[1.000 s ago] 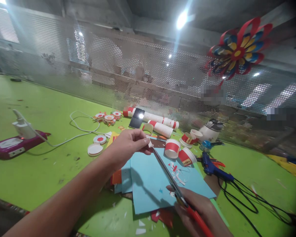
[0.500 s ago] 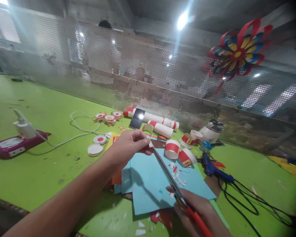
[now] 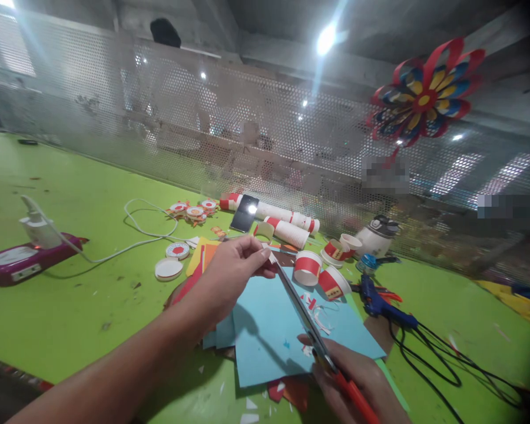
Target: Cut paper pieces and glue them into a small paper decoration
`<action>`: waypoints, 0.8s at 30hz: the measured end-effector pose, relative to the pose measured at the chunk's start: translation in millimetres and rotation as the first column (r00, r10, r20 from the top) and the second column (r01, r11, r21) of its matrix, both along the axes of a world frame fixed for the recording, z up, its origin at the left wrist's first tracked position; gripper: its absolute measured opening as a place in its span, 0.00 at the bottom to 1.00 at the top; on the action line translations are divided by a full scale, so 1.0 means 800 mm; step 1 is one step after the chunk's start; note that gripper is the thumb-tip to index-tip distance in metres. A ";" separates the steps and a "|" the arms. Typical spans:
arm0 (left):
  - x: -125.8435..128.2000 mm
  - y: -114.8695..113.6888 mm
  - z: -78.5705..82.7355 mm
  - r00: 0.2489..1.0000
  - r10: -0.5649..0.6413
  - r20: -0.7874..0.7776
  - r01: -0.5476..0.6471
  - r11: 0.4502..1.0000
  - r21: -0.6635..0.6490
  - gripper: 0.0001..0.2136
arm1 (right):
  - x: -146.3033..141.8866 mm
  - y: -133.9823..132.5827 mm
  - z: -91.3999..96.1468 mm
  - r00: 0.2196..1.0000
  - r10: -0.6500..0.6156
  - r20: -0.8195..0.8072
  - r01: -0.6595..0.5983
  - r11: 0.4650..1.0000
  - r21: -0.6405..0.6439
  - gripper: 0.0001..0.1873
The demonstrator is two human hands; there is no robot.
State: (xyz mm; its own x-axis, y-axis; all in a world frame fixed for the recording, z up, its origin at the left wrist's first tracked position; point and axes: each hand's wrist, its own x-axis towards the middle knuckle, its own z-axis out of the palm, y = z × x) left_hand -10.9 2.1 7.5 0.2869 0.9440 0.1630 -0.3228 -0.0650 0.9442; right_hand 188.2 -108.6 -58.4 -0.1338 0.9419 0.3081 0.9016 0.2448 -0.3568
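Observation:
My left hand (image 3: pixel 242 259) pinches a small piece of white paper (image 3: pixel 272 258) above the blue paper sheets (image 3: pixel 265 341). Its edge meets the tips of a pair of scissors (image 3: pixel 304 318). My right hand (image 3: pixel 353 371) is wrapped round the red handles, partly out of view at the bottom. The long metal blades look nearly closed and point away from me toward the left hand. Thin white and red paper scraps (image 3: pixel 320 315) lie on the blue sheet, right of the blades. Two red-and-white cut paper cups (image 3: pixel 308 268) stand at the sheet's far edge.
On the right lies a blue glue gun (image 3: pixel 386 303) with black cables. Behind the sheets are stacked paper cups (image 3: pixel 291 231), a phone (image 3: pixel 244 213) and a white jar-like container (image 3: pixel 377 237). A purple power strip (image 3: pixel 30 259) sits left. A perforated metal screen (image 3: pixel 115 118) borders the green table.
Both hands hold nearly the same pose, with the paper at the scissor tips. The view has shifted very slightly. Behind the screen, a person's head has moved left.

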 end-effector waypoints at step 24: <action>0.007 -0.006 -0.003 0.997 0.052 0.054 -0.053 0.998 0.021 0.07 | -0.002 -0.001 -0.005 0.999 -0.048 -0.022 0.048 0.998 0.027 0.16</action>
